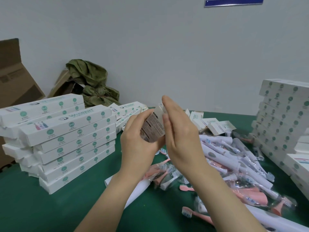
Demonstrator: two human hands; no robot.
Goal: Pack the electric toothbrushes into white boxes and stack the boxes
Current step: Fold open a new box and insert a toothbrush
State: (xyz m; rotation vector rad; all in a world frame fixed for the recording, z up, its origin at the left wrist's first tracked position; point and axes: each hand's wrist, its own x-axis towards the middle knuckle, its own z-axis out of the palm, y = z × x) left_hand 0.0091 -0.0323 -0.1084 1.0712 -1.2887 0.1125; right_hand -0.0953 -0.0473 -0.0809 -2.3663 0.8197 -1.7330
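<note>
A white box [153,126] is gripped by the curled fingers of the left hand [138,139] and held tilted above the green table [25,206]. Its upper end is touched by the flat, straight-fingered right hand [180,131]. Bagged toothbrushes [234,156] are heaped below, beside a stack of boxes [66,139].

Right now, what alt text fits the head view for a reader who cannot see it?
The left hand grips a white box above a green table while the right hand presses flat against it. Stacks of boxes flank a loose pile of toothbrushes.
</note>
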